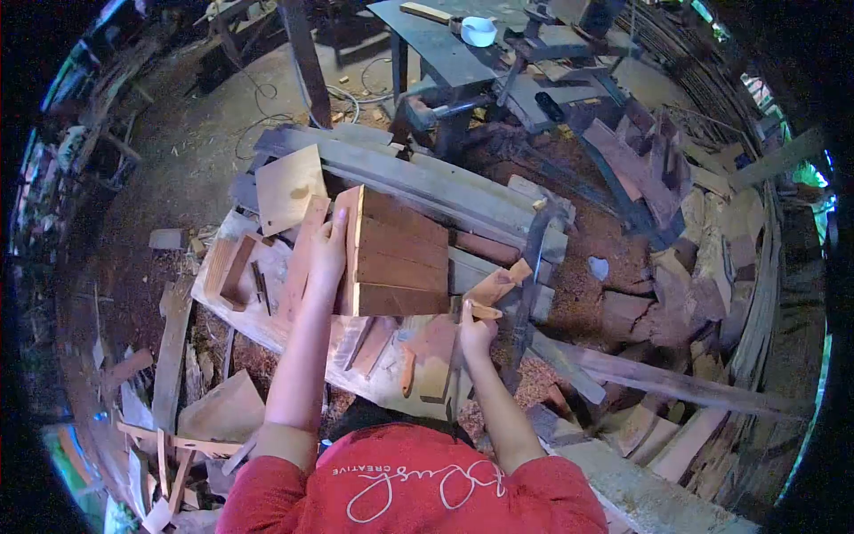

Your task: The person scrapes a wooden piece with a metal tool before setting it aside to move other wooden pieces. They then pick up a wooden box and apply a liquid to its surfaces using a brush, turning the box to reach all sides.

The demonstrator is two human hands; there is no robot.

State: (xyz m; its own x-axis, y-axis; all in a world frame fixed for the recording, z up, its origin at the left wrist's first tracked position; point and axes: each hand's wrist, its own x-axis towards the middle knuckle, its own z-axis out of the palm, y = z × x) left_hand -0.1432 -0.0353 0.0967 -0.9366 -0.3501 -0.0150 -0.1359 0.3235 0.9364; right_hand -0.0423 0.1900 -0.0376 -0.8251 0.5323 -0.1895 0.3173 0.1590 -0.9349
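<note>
A reddish-brown wooden box (pixel 400 254) built of slats, with a pale edge, stands tilted above the workbench in front of me. My left hand (pixel 329 249) is closed on its left side, fingers mostly hidden and thumb along the board. To the right of the box, my right hand (pixel 478 334) is closed around a small light-brown piece of wood (pixel 486 311); its exact shape is hard to make out. Just beyond that hand lies a longer wood offcut (pixel 498 283). An orange-handled tool (pixel 407 369) rests on the bench between my arms.
The pale bench top (pixel 356 378) carries a square light board (pixel 292 189), a small wooden frame (pixel 238 271) and thick planks (pixel 400 173) behind. A dark table (pixel 436 53) with a white bowl (pixel 479 32) stands farther back. Scrap wood (pixel 222 409) and sawdust surround the bench.
</note>
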